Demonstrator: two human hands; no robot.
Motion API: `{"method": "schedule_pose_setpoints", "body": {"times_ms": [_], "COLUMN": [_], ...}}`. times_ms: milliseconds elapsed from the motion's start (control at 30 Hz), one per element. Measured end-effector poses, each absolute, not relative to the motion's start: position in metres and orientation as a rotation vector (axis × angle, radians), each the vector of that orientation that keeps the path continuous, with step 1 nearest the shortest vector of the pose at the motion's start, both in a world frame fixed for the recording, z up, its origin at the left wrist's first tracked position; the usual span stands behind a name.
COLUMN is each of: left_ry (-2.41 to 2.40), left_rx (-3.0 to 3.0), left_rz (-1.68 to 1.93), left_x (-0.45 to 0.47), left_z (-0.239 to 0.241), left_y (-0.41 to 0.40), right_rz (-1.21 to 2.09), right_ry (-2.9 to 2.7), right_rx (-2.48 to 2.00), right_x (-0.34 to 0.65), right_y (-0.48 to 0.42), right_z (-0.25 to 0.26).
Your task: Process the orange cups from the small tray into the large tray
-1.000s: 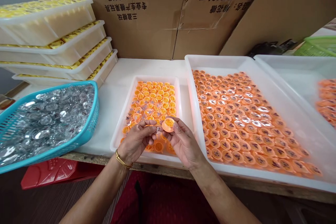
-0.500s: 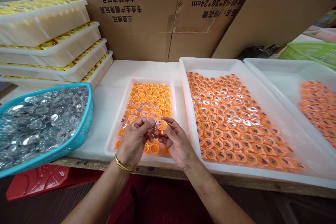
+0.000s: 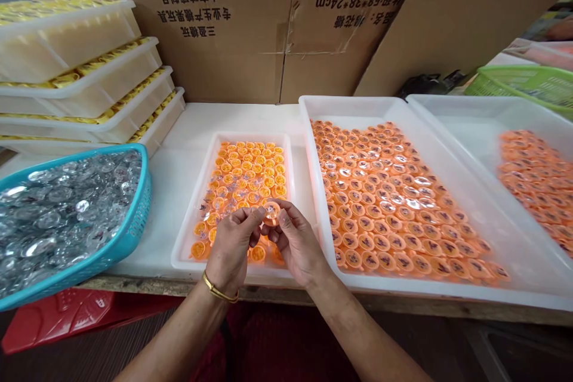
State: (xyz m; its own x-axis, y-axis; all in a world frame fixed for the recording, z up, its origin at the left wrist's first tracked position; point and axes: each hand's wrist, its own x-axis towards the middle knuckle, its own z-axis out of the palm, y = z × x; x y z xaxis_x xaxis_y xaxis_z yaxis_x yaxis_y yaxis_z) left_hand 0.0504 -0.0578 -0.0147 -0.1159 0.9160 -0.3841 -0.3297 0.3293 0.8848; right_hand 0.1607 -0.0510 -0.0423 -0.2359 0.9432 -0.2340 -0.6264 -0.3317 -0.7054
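Observation:
Both hands meet over the near end of a small white tray (image 3: pixel 188 233) filled with orange cups. My left hand (image 3: pixel 233 248) and my right hand (image 3: pixel 295 245) pinch one small orange cup (image 3: pixel 271 211) between thumbs and fingertips; a clear round lid sits on top of it. A gold bangle circles my left wrist. A teal basket (image 3: pixel 134 221) heaped with clear plastic lids stands at the left. To the right, a large white tray (image 3: pixel 308 131) holds several rows of lidded orange cups.
Stacked white trays (image 3: pixel 107 83) with yellow pieces stand at the back left. Cardboard boxes (image 3: pixel 250 24) line the back. Another white tray (image 3: pixel 474 125) with orange cups and a green basket (image 3: pixel 523 80) lie at the far right. A red object (image 3: pixel 67 316) sits under the table edge.
The clear lid has come onto the orange cup between my fingers, and both hands have closed together around it. The view has shifted slightly to the right.

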Motion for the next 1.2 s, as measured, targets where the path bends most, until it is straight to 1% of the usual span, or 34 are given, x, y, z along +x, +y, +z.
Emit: {"method": "schedule_pose_setpoints", "body": {"times_ms": [500,767,1000,1133,1200], "left_ry": [1.386,1.542,1.558,1.455,1.462], "left_rx": [0.681,0.964,1.057,1.111,1.211], "left_rz": [1.171,1.150,1.204,1.122,1.152], "left_x": [0.048,0.043,0.036,0.036,0.038], "left_z": [-0.014,-0.022,-0.026,-0.023,-0.023], "left_y": [-0.053,-0.055,-0.056,-0.059,-0.061], "right_rz": [1.623,1.554,1.539,1.548,1.534], "right_ry": [-0.909,-0.944,-0.829,-0.794,-0.787], "right_rx": [-0.914,-1.000,-1.006,-0.993,-0.997], "right_x": [0.159,0.157,0.154,0.152,0.151], "right_y": [-0.053,-0.051,-0.054,-0.055,-0.055], "right_z": [-0.053,-0.051,-0.050,-0.053,-0.053]}}
